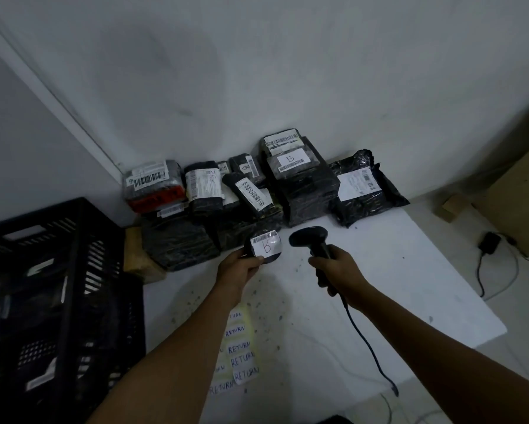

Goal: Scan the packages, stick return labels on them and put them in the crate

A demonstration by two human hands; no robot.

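One small round black package (pixel 266 246) held up, with one white barcode label on it. About ten more black-wrapped packages (pixel 303 182) stacked against the wall; exact count unclear where they overlap. One handheld barcode scanner (pixel 312 240), with one cable. One black slatted crate (pixel 58 289). Roughly eight handwritten "RETURN" labels (pixel 240 350) on the white surface, some partly hidden. Two hands.

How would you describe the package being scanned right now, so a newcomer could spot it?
Start at the pile of black packages along the wall. Just before it, the left hand holds a small round package. Unlike its neighbours, it is lifted off the table.
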